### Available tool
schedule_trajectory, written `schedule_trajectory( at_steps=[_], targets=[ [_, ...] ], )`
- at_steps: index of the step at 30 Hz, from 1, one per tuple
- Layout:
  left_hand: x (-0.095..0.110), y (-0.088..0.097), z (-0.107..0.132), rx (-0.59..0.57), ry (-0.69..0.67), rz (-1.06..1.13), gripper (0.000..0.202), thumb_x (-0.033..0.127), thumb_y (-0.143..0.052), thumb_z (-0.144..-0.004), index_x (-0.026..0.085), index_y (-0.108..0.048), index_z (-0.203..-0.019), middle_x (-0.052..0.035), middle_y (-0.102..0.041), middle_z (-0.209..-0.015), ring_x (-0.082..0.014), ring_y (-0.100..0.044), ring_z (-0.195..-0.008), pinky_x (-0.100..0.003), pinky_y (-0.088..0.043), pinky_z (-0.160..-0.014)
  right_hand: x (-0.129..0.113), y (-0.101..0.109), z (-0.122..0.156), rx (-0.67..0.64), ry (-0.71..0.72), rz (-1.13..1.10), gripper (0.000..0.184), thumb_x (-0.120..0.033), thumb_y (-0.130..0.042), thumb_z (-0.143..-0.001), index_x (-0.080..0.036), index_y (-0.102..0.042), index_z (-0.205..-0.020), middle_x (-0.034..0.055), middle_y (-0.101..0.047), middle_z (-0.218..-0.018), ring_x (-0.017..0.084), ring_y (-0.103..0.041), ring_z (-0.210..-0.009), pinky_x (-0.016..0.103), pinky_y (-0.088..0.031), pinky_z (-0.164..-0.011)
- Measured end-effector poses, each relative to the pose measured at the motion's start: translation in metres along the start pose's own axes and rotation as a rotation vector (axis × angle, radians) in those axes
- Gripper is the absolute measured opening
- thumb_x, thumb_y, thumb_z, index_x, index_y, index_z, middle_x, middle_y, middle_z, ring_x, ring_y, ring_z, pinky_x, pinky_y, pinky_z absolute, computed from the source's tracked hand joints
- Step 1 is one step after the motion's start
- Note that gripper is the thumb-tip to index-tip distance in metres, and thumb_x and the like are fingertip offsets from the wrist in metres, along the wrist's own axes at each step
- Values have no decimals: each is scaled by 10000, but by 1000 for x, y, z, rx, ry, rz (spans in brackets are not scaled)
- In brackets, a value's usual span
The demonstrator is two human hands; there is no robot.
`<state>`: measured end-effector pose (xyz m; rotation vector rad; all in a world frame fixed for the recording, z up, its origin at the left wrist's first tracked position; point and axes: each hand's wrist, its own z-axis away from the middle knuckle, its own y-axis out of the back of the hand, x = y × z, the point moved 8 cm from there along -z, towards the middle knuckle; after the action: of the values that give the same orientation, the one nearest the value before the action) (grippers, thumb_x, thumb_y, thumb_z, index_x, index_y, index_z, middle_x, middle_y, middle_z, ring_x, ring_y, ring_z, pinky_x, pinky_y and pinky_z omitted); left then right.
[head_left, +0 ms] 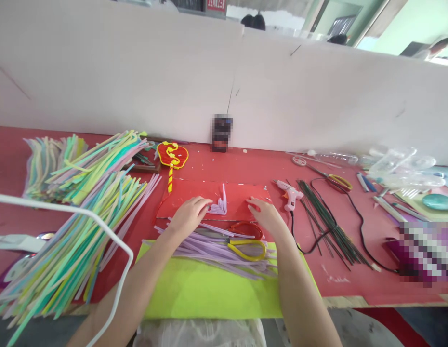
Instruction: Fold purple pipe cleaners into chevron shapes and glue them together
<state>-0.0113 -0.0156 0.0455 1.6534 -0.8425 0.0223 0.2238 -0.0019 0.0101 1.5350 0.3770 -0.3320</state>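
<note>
Here we are, both bare hands over the red board [238, 193], and right between them sits the bent lilac piece [220, 209]. Call that piece the clock's centre, twelve being straight ahead of the person. Its nested strips turn a square corner: the longest leg, its long axis, points up to twelve, while the stacked shorter legs run out to nine.

And nine is where the left hand [190, 214] is! Its fingertips are drawn in close together, right at the ends of those short legs; whether they pinch them, I can't tell from here. The right hand [264, 216] waits over at three, fingers loosely parted, nothing in them, a strip of bare board between it and the corner. So the left is clearly nearer, with the piece at its three o'clock; for the right hand it's at nine.

Look around the dial: loose lilac stems [205, 253] at six, lying crosswise on the lime sheet [209, 299], with yellow-handled scissors [245, 242] on top toward five. The pink glue gun [292, 195] rests near three, beyond the right hand, and a red-and-yellow fan [172, 155] lies toward eleven.
</note>
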Motion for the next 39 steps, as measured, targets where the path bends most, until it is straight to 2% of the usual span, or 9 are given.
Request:
schedule_trajectory(
  at_steps=[8,12,15,20,24,29,33,37,39],
  targets=[
    [-14,4,0,82,84,-7,247,206,-441,-905,216,-565,-1118,-52,-649,-1058,-197,-614,-1006,-348,-491,-895,-12,3,2,-23,6,67,358,-224,-439,-876,-189,-605,-1191,109,-544,-1327,202,-540,-1182,346,-398,-1000],
    [-2,-1,0,38,1,5,209,220,-471,-896,224,-569,-1080,-36,-644,-1033,-180,-620,-984,-320,-497,-880,-15,11,14,-61,33,99,222,-246,-482,-861,-211,-666,-980,75,-658,-1086,177,-607,-1009,285,-448,-860],
    [5,-5,1,12,-43,-18,264,212,-471,-894,234,-535,-1149,-42,-621,-1108,-178,-599,-1047,-321,-482,-912,-10,7,29,-160,-9,162,155,-298,-545,-835,-195,-658,-863,60,-669,-917,171,-632,-827,257,-451,-711],
    [-15,-11,2,3,159,-206,482,196,-502,-869,153,-384,-1335,-161,-528,-1303,-260,-503,-1211,-426,-422,-991,-18,2,43,-187,1,277,97,-247,-583,-820,-173,-611,-877,71,-668,-922,189,-639,-819,256,-417,-655],
    [-22,-18,3,-51,169,-254,532,215,-508,-871,133,-339,-1368,-182,-493,-1355,-269,-465,-1257,-442,-381,-1028,-19,6,45,-154,-38,308,54,-235,-551,-848,-193,-582,-864,54,-671,-884,198,-639,-836,253,-384,-620],
    [-24,-19,3,-61,162,-271,535,223,-509,-872,131,-337,-1371,-188,-502,-1348,-259,-473,-1253,-427,-385,-1022,-26,22,41,-117,59,258,100,-218,-481,-890,-207,-576,-919,39,-666,-925,166,-633,-811,231,-360,-603],
    [-25,-19,3,-83,191,-273,566,233,-539,-860,122,-335,-1375,-193,-506,-1344,-261,-480,-1249,-410,-390,-1021,-36,32,24,-94,166,248,142,-234,-462,-900,-221,-600,-933,28,-649,-955,148,-621,-803,223,-372,-614],
    [-25,-18,3,-88,196,-264,563,238,-534,-864,121,-331,-1376,-188,-507,-1342,-259,-471,-1257,-408,-385,-1028,-39,25,8,-49,219,225,228,-253,-428,-912,-207,-648,-949,60,-651,-988,171,-609,-908,252,-429,-761],
    [-23,-17,4,-73,171,-254,564,236,-529,-865,135,-321,-1379,-187,-494,-1355,-258,-460,-1268,-415,-388,-1026,-32,18,5,14,227,196,302,-284,-373,-932,-202,-644,-1038,80,-642,-1076,184,-591,-994,289,-430,-870]
  ],
)
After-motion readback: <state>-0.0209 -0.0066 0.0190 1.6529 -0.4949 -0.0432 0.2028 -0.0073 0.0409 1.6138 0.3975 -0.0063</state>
